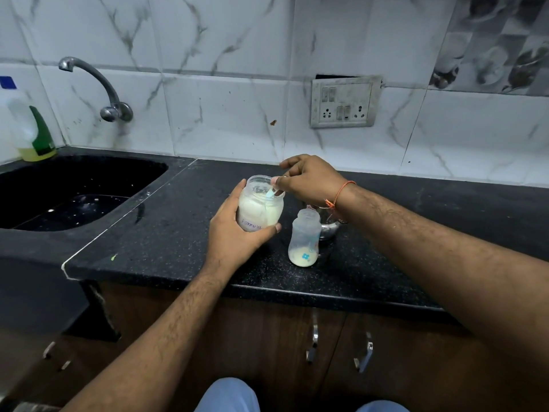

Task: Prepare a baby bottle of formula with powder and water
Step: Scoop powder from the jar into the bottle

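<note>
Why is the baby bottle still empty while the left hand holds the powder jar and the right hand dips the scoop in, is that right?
Not quite. The head view shows the baby bottle already has pale powder at its bottom. The rest holds: the left hand holds the powder jar and the right hand dips the scoop in.

Even, fairly bright indoor light falls from above and in front of the hands, with no hard shadows; only a soft dark patch lies under the left hand (234, 230) and beneath the right hand (312, 181); the black counter (416, 233) around them takes a dull sheen, brighter beyond the right hand near the wall; the sink (74, 191), well left of the hands, stays very dark, its detail nearly lost; the tap (98, 84) above it shows small glints; wide-angle bending curves the tile lines and counter edge toward the borders; the forearms and picture corners look slightly soft.
</note>
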